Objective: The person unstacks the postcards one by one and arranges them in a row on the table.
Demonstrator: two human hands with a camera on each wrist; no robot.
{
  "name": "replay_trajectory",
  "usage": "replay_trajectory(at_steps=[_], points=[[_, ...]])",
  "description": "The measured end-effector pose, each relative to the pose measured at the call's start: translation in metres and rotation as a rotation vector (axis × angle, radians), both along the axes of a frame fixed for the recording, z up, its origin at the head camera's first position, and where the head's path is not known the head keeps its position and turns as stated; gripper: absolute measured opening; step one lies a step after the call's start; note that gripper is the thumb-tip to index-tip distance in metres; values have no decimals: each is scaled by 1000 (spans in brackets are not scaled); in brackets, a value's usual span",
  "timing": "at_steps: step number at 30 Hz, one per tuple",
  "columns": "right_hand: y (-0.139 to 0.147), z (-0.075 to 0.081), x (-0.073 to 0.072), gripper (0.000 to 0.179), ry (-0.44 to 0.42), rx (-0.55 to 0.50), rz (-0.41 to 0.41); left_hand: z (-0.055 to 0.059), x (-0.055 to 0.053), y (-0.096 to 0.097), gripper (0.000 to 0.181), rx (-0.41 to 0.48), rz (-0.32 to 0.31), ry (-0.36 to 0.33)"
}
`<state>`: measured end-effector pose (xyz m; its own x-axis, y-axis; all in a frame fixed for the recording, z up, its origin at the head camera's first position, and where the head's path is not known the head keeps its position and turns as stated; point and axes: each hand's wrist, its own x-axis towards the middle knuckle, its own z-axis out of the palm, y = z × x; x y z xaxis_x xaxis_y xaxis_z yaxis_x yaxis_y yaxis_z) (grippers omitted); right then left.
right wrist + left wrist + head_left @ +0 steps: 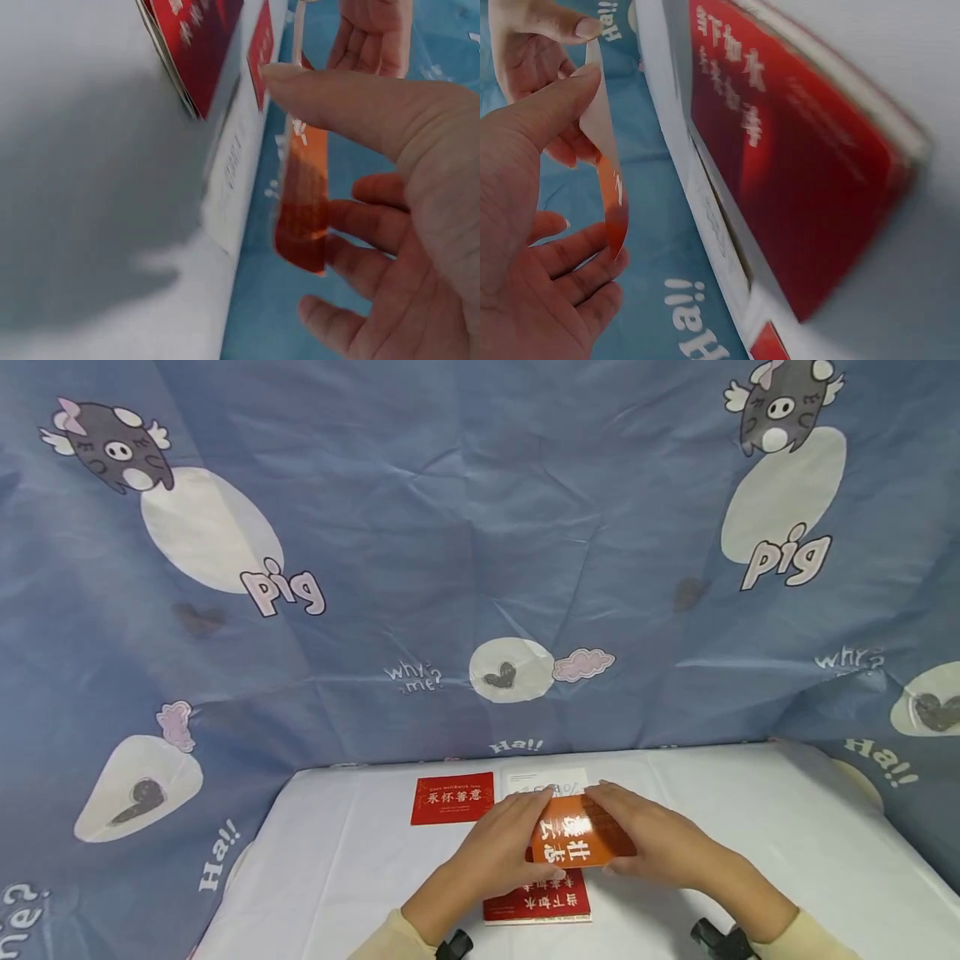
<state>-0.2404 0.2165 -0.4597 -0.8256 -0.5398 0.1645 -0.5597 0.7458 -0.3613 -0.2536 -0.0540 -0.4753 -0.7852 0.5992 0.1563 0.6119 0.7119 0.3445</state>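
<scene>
One left hand (497, 850) and one right hand (662, 837) pinch an orange card (573, 832) near a red stack (537, 906).

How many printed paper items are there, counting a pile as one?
4: an orange rectangular card held by the left hand and right hand; a red rectangular card behind; a white card right of that; a red-topped paper pile in front. Others may be hidden.

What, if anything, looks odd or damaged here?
Only the orange card stands out: in the left wrist view it looks curved, not flat, between the left hand and right hand, perhaps from their grip. Nothing looks spilled.
</scene>
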Motion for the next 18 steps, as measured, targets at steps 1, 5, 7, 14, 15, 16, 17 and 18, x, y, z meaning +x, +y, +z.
replay_trajectory(at_steps=[1, 5, 7, 14, 15, 16, 17, 18], points=[[3, 2, -1, 94, 2, 10, -9, 0, -3, 4, 110, -5, -5, 13], [16, 7, -6, 95, 11, 36, -35, 1, -12, 22, 112, -14, -12, 42], [20, 9, -8, 95, 14, 39, -39, 1, -16, 29, 112, -15, -4, 47], [37, 17, -22, 92, 22, 59, -46, 6, -30, 52, 111, -42, 3, 104], [39, 17, -24, 92, 22, 58, -49, 6, -32, 55, 111, -44, 2, 115], [41, 17, -26, 92, 23, 58, -51, 7, -34, 58, 111, -45, 0, 123], [43, 18, -28, 92, 22, 55, -53, 7, -37, 60, 112, -46, -1, 130], [46, 18, -30, 91, 16, 50, -57, 8, -39, 63, 112, -46, -1, 135]])
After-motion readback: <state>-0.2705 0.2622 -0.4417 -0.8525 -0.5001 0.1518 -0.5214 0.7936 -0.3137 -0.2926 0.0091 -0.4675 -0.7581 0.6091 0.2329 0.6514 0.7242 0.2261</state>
